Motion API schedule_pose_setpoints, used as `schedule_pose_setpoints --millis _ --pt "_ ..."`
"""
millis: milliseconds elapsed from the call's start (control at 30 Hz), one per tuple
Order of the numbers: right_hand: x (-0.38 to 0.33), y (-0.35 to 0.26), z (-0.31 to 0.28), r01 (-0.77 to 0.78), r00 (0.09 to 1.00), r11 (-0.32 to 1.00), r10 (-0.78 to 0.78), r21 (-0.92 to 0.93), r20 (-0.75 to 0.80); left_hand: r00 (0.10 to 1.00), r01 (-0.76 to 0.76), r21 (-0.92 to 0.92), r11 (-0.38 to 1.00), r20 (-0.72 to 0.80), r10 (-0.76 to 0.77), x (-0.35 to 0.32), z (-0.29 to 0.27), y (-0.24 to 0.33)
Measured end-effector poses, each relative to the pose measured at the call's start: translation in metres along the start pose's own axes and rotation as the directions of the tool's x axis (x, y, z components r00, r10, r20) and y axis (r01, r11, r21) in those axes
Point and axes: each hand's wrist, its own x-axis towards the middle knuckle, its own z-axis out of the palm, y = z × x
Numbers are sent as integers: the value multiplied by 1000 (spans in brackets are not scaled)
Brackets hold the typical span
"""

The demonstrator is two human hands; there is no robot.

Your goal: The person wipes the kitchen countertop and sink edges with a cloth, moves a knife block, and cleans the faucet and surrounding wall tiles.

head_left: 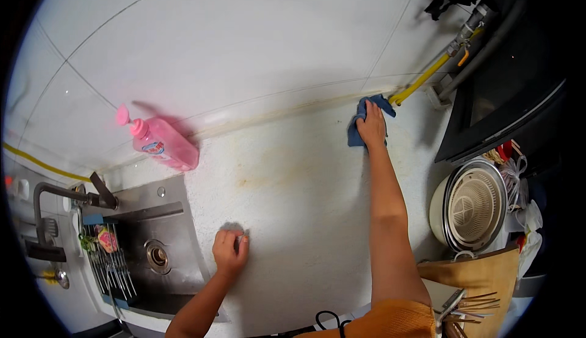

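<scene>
My right arm reaches far across the white countertop [287, 203], and my right hand [371, 127] presses a crumpled blue cloth [356, 135] onto it near the wall. Part of the cloth bunches up beyond my fingers, close to the lower end of a yellow hose [421, 80]. My left hand [231, 251] rests on the counter just right of the sink, its fingers curled in and nothing showing in them. At the back left, against the wall, stands a pink pump bottle [168, 145].
On the left, a steel sink [192, 240] has a dark faucet [61, 191] and a rack [110, 265] across it. To the right are nested bowls with a cream strainer [473, 200], a wooden board [500, 277], chopsticks [479, 301] and a black appliance [506, 100].
</scene>
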Motion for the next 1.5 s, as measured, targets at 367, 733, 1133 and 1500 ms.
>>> schedule_pose_setpoints --millis 367,733,1133,1500 --pt "-70 -130 23 435 849 767 -524 472 69 999 -37 -37 999 -34 36 0 -1 2" --pt "-193 -210 -34 178 687 555 -661 812 302 992 2 -96 995 -126 -14 0 -3 -6" --pt "-135 -31 -52 55 996 978 -66 201 52 989 33 -110 993 -139 -49 -1 3 -5" --pt "-91 -263 37 633 604 475 -797 611 -5 983 61 -167 984 -162 -89 0 -3 2"
